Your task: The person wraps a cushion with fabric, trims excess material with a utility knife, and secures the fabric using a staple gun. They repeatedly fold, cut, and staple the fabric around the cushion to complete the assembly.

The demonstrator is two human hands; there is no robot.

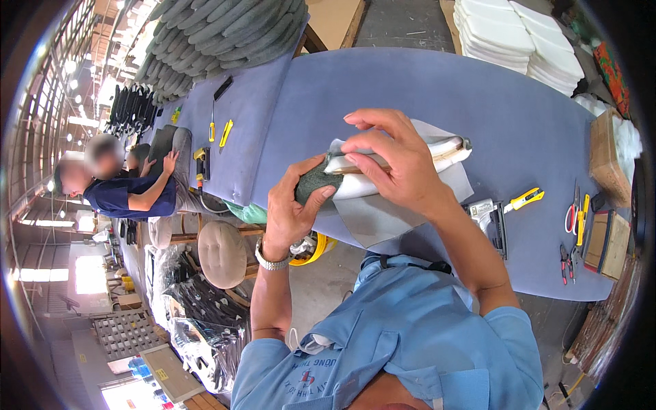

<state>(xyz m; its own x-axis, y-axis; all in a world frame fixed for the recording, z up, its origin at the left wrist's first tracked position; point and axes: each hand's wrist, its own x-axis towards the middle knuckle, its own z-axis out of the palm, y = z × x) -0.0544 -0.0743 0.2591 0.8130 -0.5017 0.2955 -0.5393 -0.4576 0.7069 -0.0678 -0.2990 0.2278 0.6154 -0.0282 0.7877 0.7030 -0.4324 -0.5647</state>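
Observation:
I hold a padded upholstery piece (pixel 441 158) over the near side of the table. It has white wadding, a thin wooden edge and a dark green fabric cover (pixel 317 183) at its left end. My left hand (pixel 294 205) wraps round that green end, thumb on the near side. Above the wooden edge, my right hand (pixel 400 164) is bent, its thumb and index finger pinched close together by the edge of the cover; what lies between the tips is hard to see. A grey cloth (pixel 379 220) hangs out beneath the piece.
A staple gun (pixel 486 217), yellow cutter (pixel 525 199), scissors (pixel 571 219) and pliers (pixel 566 263) lie at right. Another tool (pixel 200 164) with a hose, a screwdriver (pixel 212 130) and a cutter (pixel 225 132) lie left. Grey pads (pixel 219 41) and white foam (pixel 495 34) are stacked behind. Co-workers stand left.

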